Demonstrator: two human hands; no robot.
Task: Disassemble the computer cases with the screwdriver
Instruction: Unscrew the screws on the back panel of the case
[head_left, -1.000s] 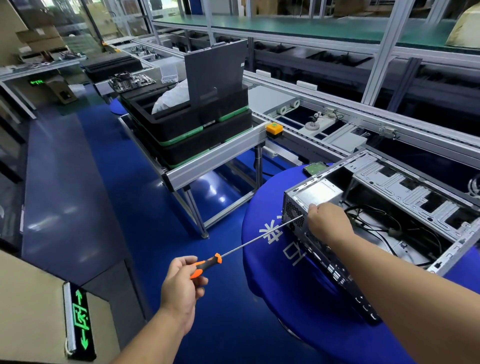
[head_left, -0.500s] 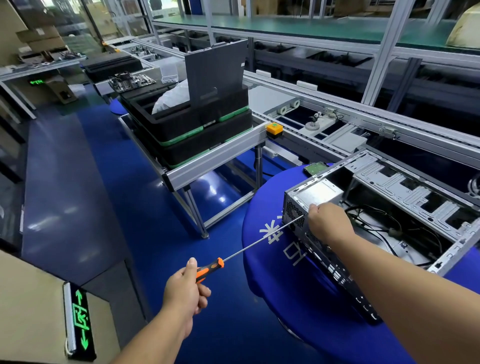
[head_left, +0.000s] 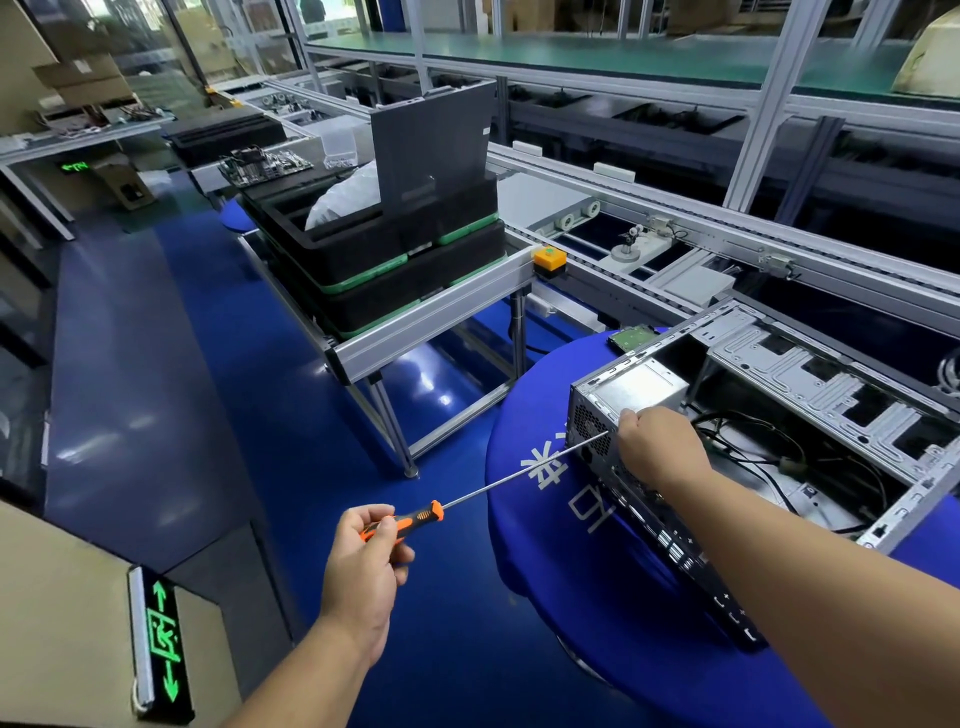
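Note:
An open grey computer case (head_left: 810, 384) lies on a round table with a blue cloth (head_left: 545, 519) at the right. My left hand (head_left: 366, 561) grips the orange and black handle of a long screwdriver (head_left: 514, 483). Its thin shaft reaches up and right to the case's rear panel. My right hand (head_left: 657, 447) rests on the rear top edge of the case, and its fingers pinch the shaft near the tip. The tip itself is hidden behind that hand. Black cables lie inside the case.
To the left stands an aluminium-frame stand (head_left: 431, 322) with stacked black trays (head_left: 395, 270) and an upright dark panel (head_left: 431, 140). A conveyor line (head_left: 675, 249) with a yellow button box (head_left: 549, 258) runs behind the case. A green exit sign (head_left: 163, 644) glows at the lower left.
My left hand has shifted its grip on the handle, as if turning it. The right hand and the case have stayed put.

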